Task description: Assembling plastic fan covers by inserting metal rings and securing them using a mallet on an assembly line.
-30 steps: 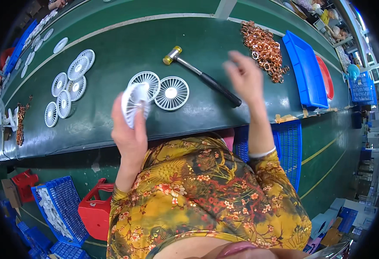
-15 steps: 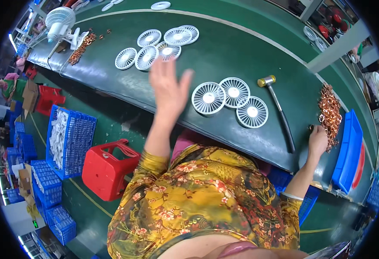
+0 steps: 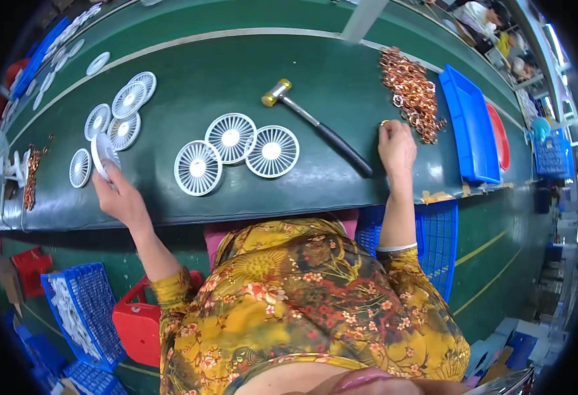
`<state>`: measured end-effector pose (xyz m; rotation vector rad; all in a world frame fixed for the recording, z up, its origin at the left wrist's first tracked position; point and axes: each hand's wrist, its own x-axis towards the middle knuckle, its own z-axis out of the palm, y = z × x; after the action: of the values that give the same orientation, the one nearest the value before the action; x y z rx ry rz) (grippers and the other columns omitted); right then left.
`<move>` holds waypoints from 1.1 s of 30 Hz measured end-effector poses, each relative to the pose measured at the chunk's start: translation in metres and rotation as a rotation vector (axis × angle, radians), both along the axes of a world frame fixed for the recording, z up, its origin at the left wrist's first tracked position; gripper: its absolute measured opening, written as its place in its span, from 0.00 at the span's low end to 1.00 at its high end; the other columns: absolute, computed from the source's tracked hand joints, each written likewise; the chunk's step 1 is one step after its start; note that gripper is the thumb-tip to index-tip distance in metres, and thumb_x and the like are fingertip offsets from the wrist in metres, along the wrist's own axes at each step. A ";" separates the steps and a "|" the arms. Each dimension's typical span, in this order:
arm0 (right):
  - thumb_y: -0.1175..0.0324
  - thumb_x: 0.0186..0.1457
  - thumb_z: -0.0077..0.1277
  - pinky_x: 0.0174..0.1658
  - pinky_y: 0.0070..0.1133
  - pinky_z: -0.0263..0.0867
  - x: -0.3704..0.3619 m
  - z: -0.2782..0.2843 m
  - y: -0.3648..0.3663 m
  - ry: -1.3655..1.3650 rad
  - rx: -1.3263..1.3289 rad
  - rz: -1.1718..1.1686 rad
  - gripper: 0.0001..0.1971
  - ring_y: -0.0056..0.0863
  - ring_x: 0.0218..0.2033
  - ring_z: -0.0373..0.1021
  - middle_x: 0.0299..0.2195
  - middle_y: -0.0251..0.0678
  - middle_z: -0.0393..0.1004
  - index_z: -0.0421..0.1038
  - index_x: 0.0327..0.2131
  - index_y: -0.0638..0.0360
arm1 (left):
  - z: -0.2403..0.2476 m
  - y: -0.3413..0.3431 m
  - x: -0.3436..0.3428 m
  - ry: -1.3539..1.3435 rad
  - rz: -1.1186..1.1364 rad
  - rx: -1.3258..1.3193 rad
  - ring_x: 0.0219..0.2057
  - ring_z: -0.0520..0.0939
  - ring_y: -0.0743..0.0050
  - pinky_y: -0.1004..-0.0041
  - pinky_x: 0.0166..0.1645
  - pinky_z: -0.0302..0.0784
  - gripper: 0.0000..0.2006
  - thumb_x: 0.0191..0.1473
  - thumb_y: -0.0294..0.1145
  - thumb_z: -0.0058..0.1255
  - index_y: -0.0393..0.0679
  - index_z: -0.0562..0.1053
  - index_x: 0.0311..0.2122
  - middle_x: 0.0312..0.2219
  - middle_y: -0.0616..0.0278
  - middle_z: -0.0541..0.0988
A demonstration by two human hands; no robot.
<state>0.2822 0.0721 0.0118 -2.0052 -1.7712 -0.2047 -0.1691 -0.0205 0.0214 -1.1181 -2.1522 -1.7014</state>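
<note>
At left on the tabletop (image 3: 190,85), left hand (image 3: 123,199) grips tilted disc (image 3: 101,155); pick-up step, apparently. Right hand (image 3: 398,149) pinches ring (image 3: 384,123). Next move likely needs clearance from neighbouring discs (image 3: 124,131).

Exposure: bright, fairly even; I can read spokes on the white discs (image 3: 197,168)
Lamps: white tubes (image 3: 554,41) glowing at upper right
Table (image 3: 190,79): pale sheen at its left end and near the front right corner
Copper rings (image 3: 410,89): small glints, many merge for me
Under table: dark shadow at left
Rim: black corners, straight edges bend, far right background too soft to sort
</note>
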 end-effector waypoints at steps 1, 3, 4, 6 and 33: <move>0.66 0.53 0.51 0.36 0.34 0.67 -0.008 0.003 -0.001 0.062 0.024 0.093 0.05 0.43 0.32 0.71 0.29 0.42 0.72 0.73 0.29 0.57 | -0.003 -0.006 0.008 -0.001 -0.044 0.044 0.31 0.75 0.75 0.73 0.38 0.71 0.13 0.61 0.32 0.42 0.33 0.71 0.43 0.31 0.58 0.77; 0.74 0.51 0.54 0.33 0.28 0.67 -0.033 0.018 -0.012 0.339 0.193 0.345 0.02 0.37 0.30 0.71 0.29 0.39 0.73 0.73 0.30 0.59 | -0.009 -0.012 0.034 -0.083 -0.168 0.140 0.33 0.74 0.76 0.74 0.39 0.71 0.11 0.62 0.31 0.42 0.33 0.69 0.41 0.31 0.58 0.76; 0.76 0.49 0.55 0.33 0.25 0.67 -0.042 0.025 -0.019 0.428 0.296 0.466 0.03 0.34 0.30 0.71 0.29 0.38 0.73 0.73 0.30 0.60 | -0.009 -0.013 0.055 -0.159 -0.243 0.117 0.34 0.73 0.77 0.75 0.40 0.71 0.10 0.62 0.30 0.41 0.34 0.69 0.41 0.33 0.61 0.74; 0.79 0.45 0.57 0.32 0.25 0.66 -0.051 0.040 -0.028 0.375 0.417 0.598 0.06 0.32 0.30 0.70 0.29 0.37 0.73 0.73 0.29 0.61 | -0.007 -0.010 0.099 -0.431 -0.472 0.119 0.36 0.72 0.79 0.76 0.42 0.69 0.08 0.61 0.29 0.41 0.38 0.69 0.42 0.34 0.63 0.73; 0.80 0.49 0.49 0.34 0.32 0.59 -0.140 0.059 -0.079 0.340 0.177 0.941 0.02 0.42 0.29 0.64 0.26 0.42 0.68 0.68 0.27 0.64 | 0.020 -0.026 0.195 -0.599 -0.829 -0.071 0.31 0.77 0.66 0.67 0.36 0.73 0.14 0.60 0.32 0.43 0.38 0.63 0.49 0.31 0.50 0.74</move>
<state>0.1425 -0.0068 0.0705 -0.8587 -2.1420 0.2567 0.0261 -0.0463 0.0415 -1.9030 -2.2073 -2.5881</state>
